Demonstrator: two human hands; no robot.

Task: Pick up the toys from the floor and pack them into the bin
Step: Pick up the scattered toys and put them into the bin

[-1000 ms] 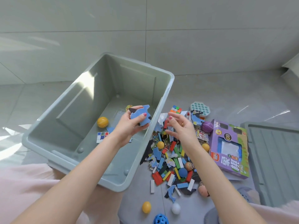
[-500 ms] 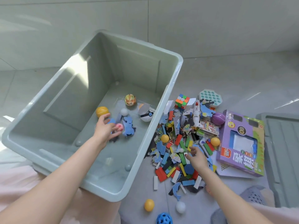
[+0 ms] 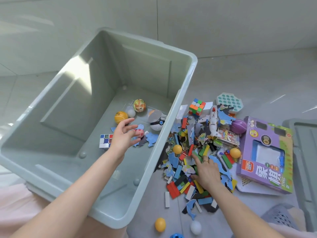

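The grey-green bin (image 3: pixel 178 121) stands tilted on the left. Inside lie a yellow ball (image 3: pixel 120 116), a patterned ball (image 3: pixel 139 105), a puzzle cube (image 3: pixel 106 140), a white capsule ball (image 3: pixel 157 123), a pink spotted egg (image 3: pixel 139 133) and blue foam shapes (image 3: pixel 151 138). My left hand (image 3: pixel 122 138) hovers inside the bin with fingers spread, holding nothing. My right hand (image 3: pixel 205 170) rests flat on the pile of coloured blocks and foam pieces (image 3: pixel 187 162) on the floor, fingers reaching forward.
A colourful cube (image 3: pixel 197 106), white toy plane (image 3: pixel 213 123), teal pop pad (image 3: pixel 229 102), purple ball (image 3: pixel 238 126) and purple boxed toy (image 3: pixel 265 157) lie right of the bin. An orange ball (image 3: pixel 160 224), a white ball (image 3: pixel 195 227) and a blue holed ball (image 3: pixel 176 236) sit near me. A grey lid (image 3: pixel 307 152) is far right.
My left hand carried blue foam pieces into the bin, let them go and now hovers open. My right hand dropped onto the floor pile. The view shifted closer to the bin.
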